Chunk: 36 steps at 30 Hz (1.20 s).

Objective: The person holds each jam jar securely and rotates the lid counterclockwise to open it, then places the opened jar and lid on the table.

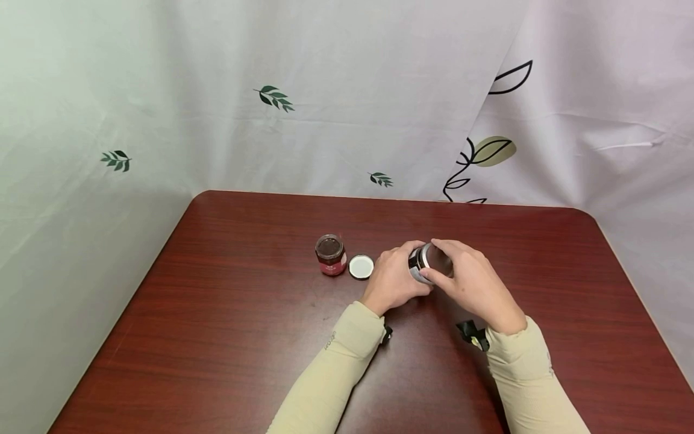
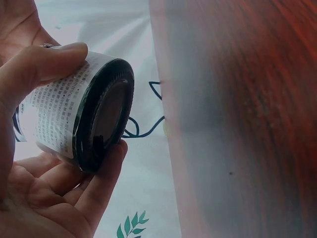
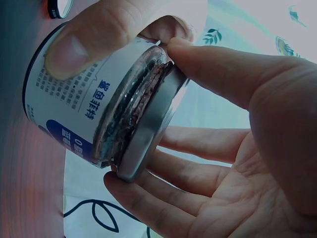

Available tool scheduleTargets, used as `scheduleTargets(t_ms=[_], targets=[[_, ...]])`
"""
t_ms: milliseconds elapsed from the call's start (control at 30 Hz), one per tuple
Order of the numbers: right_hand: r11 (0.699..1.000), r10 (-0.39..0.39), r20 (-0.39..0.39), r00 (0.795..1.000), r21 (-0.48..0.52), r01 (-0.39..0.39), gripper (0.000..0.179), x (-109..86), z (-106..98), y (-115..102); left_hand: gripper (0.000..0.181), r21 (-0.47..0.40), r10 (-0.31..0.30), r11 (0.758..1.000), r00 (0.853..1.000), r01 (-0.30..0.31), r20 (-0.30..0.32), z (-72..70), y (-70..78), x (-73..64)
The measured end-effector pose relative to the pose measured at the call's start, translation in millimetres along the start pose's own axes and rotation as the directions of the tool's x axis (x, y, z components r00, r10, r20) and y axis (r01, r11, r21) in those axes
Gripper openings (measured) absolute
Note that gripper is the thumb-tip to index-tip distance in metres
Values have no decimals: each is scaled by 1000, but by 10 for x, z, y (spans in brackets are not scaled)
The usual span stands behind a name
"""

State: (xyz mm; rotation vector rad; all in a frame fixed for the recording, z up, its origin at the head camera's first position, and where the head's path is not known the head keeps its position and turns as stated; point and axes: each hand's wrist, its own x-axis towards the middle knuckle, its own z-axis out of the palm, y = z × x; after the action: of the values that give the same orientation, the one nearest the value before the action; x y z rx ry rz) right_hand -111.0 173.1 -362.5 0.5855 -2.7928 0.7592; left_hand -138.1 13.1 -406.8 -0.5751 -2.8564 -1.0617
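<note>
In the head view, just right of the centre of the frame, we see a white-labelled jar (image 1: 418, 265) held tipped well over toward its side, its mouth facing right. The left hand (image 1: 394, 280) wraps it, thumb on one side and fingers curled on the other, while the right hand (image 1: 477, 283) pinches the metal lid (image 3: 148, 131) between thumb and fingertips. In the right wrist view, we find the lid in the middle of the frame at the jar's mouth; whether it is loose, we cannot tell. Near the centre of the head view, we see an uncovered red-labelled jar (image 1: 332, 265) standing upright, with a white-lined lid (image 1: 361, 267) lying just to its right on the reddish-brown table (image 1: 228, 313). A leaf-printed curtain (image 1: 336, 138) fills the upper frame.
</note>
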Motion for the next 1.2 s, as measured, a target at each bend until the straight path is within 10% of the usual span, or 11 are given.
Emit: scheduleTargets(t_ms=[1200], targets=[[999,-53,76,996,13,52,58,-5,-73,44,74,16,47,999,999,-47,17,2,-8,-2]])
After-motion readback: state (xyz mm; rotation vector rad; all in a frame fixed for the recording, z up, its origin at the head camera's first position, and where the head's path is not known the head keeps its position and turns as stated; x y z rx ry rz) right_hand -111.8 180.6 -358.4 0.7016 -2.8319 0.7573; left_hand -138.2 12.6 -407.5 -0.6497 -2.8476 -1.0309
